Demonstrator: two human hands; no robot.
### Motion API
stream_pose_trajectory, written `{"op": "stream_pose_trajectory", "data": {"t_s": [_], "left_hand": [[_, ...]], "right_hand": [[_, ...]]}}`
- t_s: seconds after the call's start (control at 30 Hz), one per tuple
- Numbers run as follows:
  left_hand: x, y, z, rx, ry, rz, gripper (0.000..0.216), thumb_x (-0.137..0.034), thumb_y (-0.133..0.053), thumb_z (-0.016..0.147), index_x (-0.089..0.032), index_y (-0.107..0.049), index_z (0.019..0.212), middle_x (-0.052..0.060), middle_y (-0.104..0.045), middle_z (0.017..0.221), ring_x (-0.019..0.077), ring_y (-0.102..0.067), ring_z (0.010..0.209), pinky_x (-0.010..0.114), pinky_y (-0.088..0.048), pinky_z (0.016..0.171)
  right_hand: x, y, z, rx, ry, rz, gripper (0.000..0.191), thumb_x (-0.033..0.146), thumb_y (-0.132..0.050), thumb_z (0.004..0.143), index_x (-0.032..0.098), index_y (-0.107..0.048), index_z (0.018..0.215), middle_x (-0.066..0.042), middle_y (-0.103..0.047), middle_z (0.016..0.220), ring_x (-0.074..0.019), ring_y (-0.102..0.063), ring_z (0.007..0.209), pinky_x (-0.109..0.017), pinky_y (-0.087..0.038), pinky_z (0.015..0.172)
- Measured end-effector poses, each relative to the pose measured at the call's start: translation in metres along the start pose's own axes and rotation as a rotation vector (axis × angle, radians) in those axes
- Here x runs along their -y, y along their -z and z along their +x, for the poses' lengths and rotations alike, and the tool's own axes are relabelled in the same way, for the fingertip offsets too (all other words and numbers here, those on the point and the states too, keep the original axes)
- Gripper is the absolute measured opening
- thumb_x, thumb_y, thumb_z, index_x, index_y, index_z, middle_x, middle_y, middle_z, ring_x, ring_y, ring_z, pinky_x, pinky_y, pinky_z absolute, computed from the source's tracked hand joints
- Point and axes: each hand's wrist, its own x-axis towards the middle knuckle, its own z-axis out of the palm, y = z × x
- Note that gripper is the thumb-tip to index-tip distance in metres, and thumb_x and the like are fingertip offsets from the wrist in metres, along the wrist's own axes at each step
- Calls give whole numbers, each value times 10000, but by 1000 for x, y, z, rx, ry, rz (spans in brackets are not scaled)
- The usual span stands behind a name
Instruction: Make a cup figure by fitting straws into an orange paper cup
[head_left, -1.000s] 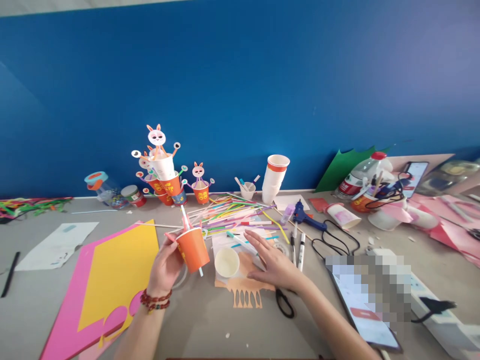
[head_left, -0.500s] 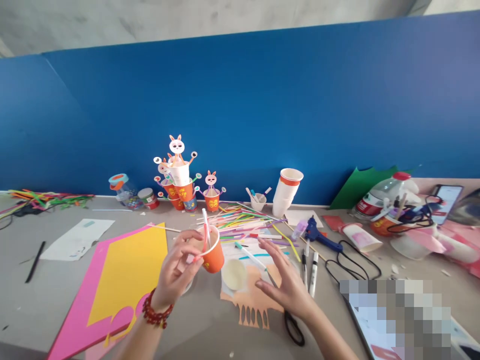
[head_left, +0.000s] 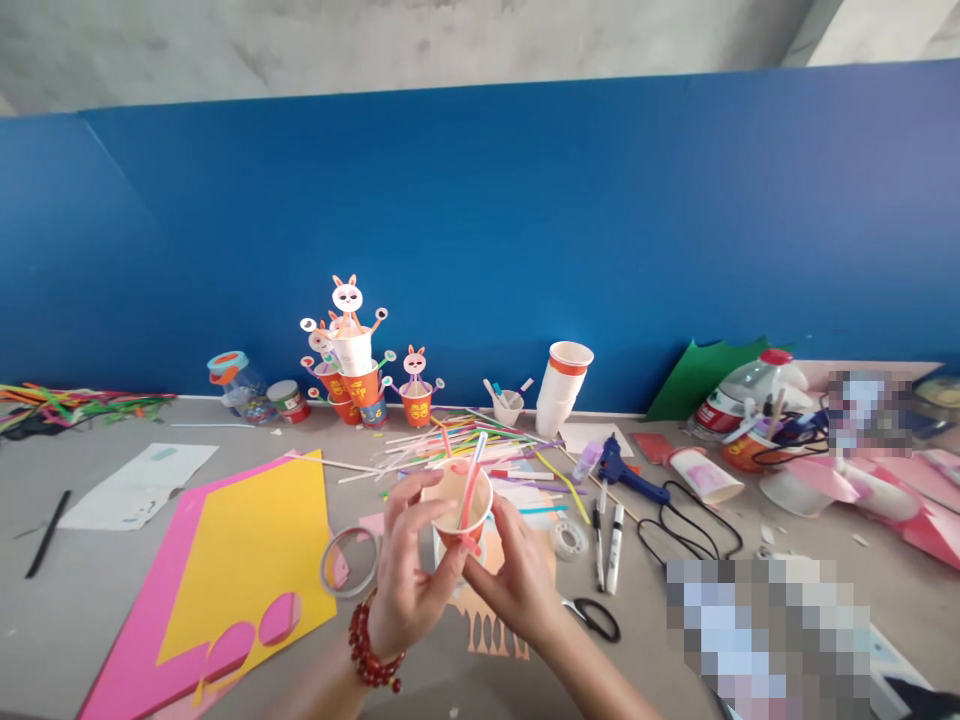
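An orange paper cup (head_left: 454,488) is held up between both hands, its open top facing me. My left hand (head_left: 411,560) wraps the cup's left side, a red beaded bracelet at its wrist. My right hand (head_left: 517,575) presses the right side with thumb and fingers. A red-and-white drinking straw (head_left: 472,482) slants up out of the cup. Its red end pokes through near the front, by both thumbs. Beneath the hands lies a cut peach paper sheet (head_left: 499,625), partly hidden. Scissors (head_left: 596,618) with black handles rest right of my right wrist.
Yellow paper (head_left: 255,540) over pink foam lies left, beside a tape roll (head_left: 350,562). Several straws (head_left: 435,440) spread behind the cup. Decorated rabbit cups (head_left: 360,385) stand near the blue partition (head_left: 480,230). Markers (head_left: 615,550), a blue glue gun (head_left: 626,470) and its cord lie right.
My right hand has come in from the right and now grips the cup. My left hand and the cup have moved right and tipped toward me, uncovering the tape roll.
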Motion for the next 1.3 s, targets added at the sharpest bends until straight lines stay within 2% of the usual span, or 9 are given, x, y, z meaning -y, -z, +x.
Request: {"op": "stream_pose_trajectory", "data": {"t_s": [0.1, 0.2, 0.3, 0.57, 0.7, 0.9, 1.03, 1.13, 1.3], "left_hand": [[-1, -6, -3, -83, 94, -73, 566, -288, -626, 858, -272, -388, 1372, 160, -342, 1483, 375, -326, 1398, 606, -396, 1066], [-2, -9, -5, -24, 170, -162, 767, -347, -646, 842, -270, -223, 1477, 170, -257, 1553, 391, -300, 1420, 612, -390, 1082], [-1, -11, -8, 38, 206, -190, 864, -362, -650, 846, -268, -113, 1516, 181, -301, 1542, 385, -362, 1392, 587, -420, 1071], [13, -11, -16, 56, 117, -67, 916, -323, -697, 825, -233, -119, 1529, 192, -409, 1484, 370, -427, 1357, 532, -429, 1077], [22, -11, -17, -22, 81, 2, 943, -354, -750, 776, -234, -183, 1520, 193, -437, 1468, 382, -466, 1325, 504, -490, 1017], [24, -11, -18, -33, 78, 65, 993, -402, -778, 740, -241, -186, 1520, 194, -463, 1451, 376, -503, 1294, 495, -499, 1006], [23, -11, -20, -19, 91, 131, 984, -340, -772, 755, -227, -170, 1525, 199, -439, 1469, 372, -480, 1315, 506, -476, 1032], [27, -6, -21, -12, 100, 183, 984, -314, -773, 753, -242, -168, 1526, 193, -417, 1484, 378, -471, 1321, 511, -486, 1022], [40, 14, -15, -3, 86, 307, 985, -296, -775, 749, -244, -170, 1525, 193, -454, 1456, 375, -503, 1292, 509, -498, 1000]], "right_hand": [[0, 4, -1, -13, 25, 18, 580, 283, -635, 859, 234, -386, 1381, -136, -574, 1303, -304, -562, 1197, -429, -501, 976], [0, 8, -1, 14, 43, 62, 580, 287, -623, 865, 238, -385, 1392, -138, -575, 1310, -305, -567, 1197, -420, -507, 972], [-2, 8, 0, 44, 45, 107, 576, 292, -596, 877, 240, -379, 1408, -130, -561, 1340, -299, -564, 1209, -399, -509, 976], [-8, 12, -2, 21, 68, 52, 589, 254, -548, 880, 210, -338, 1429, -158, -504, 1396, -324, -491, 1287, -450, -483, 997], [3, 28, 5, -114, 108, 53, 399, 219, -556, 871, 226, -483, 1263, -135, -611, 1210, -307, -591, 1125, -464, -494, 942], [13, 34, 13, -92, 158, 141, 116, 158, -564, 878, 232, -564, 967, -78, -642, 910, -237, -631, 858, -362, -529, 712], [9, 27, 7, -70, 39, 364, 64, 204, -505, 936, 222, -557, 903, -58, -616, 837, -202, -618, 781, -334, -523, 670], [1, 31, 8, -248, -176, 654, 146, 254, -465, 959, 221, -502, 821, -9, -565, 731, -157, -586, 623, -288, -504, 559], [-18, 64, 9, -656, -486, 915, 307, 287, -493, 904, 224, -364, 633, 93, -322, 505, -78, -299, 375, -179, -331, 356]]}}
